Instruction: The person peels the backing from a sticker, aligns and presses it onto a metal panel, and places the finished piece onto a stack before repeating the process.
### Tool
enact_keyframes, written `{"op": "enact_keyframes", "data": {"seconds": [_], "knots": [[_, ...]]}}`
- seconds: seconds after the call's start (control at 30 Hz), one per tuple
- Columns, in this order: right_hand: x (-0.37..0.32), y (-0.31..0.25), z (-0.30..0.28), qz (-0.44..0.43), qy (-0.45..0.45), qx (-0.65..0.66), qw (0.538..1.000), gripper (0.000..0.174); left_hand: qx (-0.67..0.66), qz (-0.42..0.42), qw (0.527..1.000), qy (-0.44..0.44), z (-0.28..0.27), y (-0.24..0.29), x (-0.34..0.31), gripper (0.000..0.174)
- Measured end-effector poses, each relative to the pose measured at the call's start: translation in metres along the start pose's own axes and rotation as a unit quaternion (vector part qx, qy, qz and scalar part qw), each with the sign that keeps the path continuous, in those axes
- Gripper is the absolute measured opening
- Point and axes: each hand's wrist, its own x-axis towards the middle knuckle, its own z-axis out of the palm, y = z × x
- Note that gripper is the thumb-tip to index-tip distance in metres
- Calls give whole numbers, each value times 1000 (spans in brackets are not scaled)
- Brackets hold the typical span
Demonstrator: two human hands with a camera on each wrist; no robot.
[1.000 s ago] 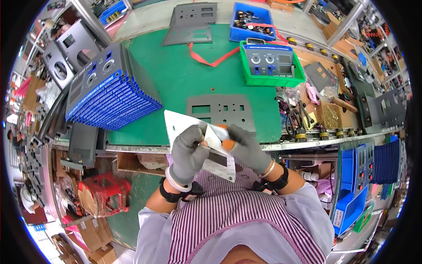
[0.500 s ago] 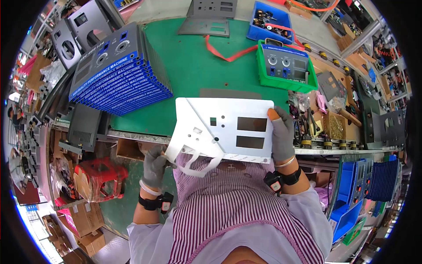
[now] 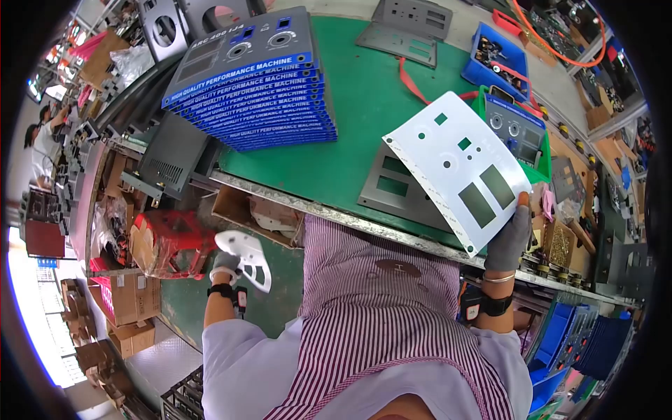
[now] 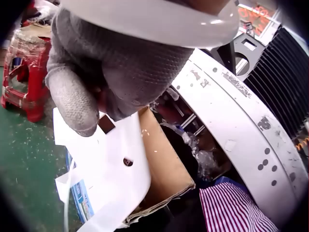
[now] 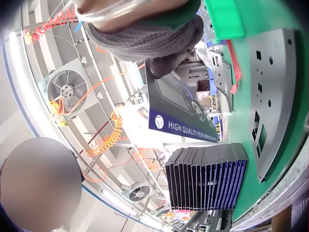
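Observation:
The gloved right hand [image 3: 508, 238] grips a lower corner of a panel [image 3: 455, 164], its white side with cutouts facing the head camera. In the right wrist view that hand [image 5: 149, 46] holds the panel [image 5: 181, 106], whose printed dark and blue face shows. Out to the left, low beside the bench, the gloved left hand [image 3: 225, 266] pinches a curled white sheet with cutouts [image 3: 246, 257]. The left wrist view has the sheet [image 4: 118, 166] hanging from the fingers of the left hand [image 4: 106, 67]. A grey metal plate [image 3: 402, 189] lies on the bench, partly covered by the panel.
Stacked printed panels [image 3: 252, 84] stand on the green bench top [image 3: 350, 105] at left. Green [image 3: 542, 150] and blue [image 3: 497, 63] bins sit at right. Under the bench edge is an open cardboard box [image 3: 238, 210], with a red stool [image 3: 171, 241] to its left.
The white sheet has come off the panel and moved left and down with the left hand. The right hand has moved right with the panel, which is now tilted. The head view has shifted.

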Motion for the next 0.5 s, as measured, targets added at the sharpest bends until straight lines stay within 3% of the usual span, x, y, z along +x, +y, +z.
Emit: {"op": "enact_keyframes", "data": {"seconds": [0.03,0.07,0.1,0.17,0.2,0.23,0.3,0.37,0.43,0.5], "knots": [[-6,-9,13,24,17,52,998,38,-11,-33,999,20,3,-5,12,21],[-10,-15,21,47,35,103,993,36,-81,-68,993,46,-22,-1,12,14],[-10,-12,18,82,0,111,990,36,-150,-102,981,73,-52,3,11,12],[-10,-3,6,151,-65,124,979,36,-67,-39,987,140,-43,-3,55,15],[-14,-9,10,145,-69,103,982,36,-367,-245,881,168,-65,10,66,19],[-17,-10,14,125,-62,101,985,37,-469,-296,808,200,-82,23,68,24],[-23,-12,21,101,-49,118,987,37,-464,-260,821,207,-139,47,49,35],[-27,-10,26,75,-39,151,985,37,-398,-212,878,161,-156,64,50,38],[-35,-24,39,41,-17,143,989,35,-399,-85,899,161,-190,98,24,34],[-44,-20,44,33,-53,154,986,35,-439,111,875,173,-219,134,-12,25]]}}
